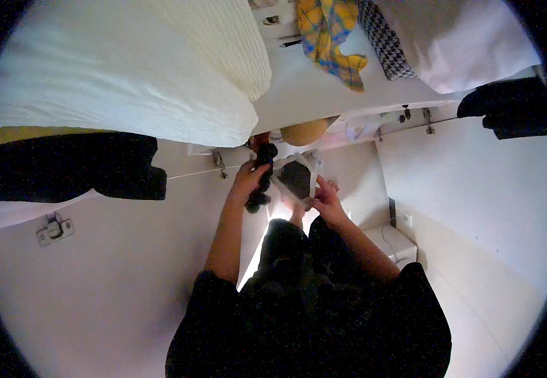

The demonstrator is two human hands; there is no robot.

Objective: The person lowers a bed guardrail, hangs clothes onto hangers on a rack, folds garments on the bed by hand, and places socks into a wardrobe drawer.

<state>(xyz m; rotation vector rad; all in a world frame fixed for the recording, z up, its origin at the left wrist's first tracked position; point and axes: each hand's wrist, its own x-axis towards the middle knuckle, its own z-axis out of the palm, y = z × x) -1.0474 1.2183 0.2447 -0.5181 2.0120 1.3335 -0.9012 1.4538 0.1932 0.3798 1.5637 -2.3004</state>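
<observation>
My left hand (247,180) is closed around a long, lumpy black bundle (262,173), soft-looking, though its kind is too dark to make out. Close by on the right, my right hand (327,200) grips the edge of a pale, see-through pouch (297,179) with something dark inside it. The pouch is tilted towards me and lies very near the black bundle; whether they touch is unclear. Both are held in front of my legs, below the shelf.
White ribbed fabric (160,69) bulges from a shelf at upper left. A yellow checked cloth (330,38) hangs over the shelf edge. Dark garments (71,165) drape over the left door; another dark cloth (510,107) is at right. Metal hinges (54,229) stick out from the doors.
</observation>
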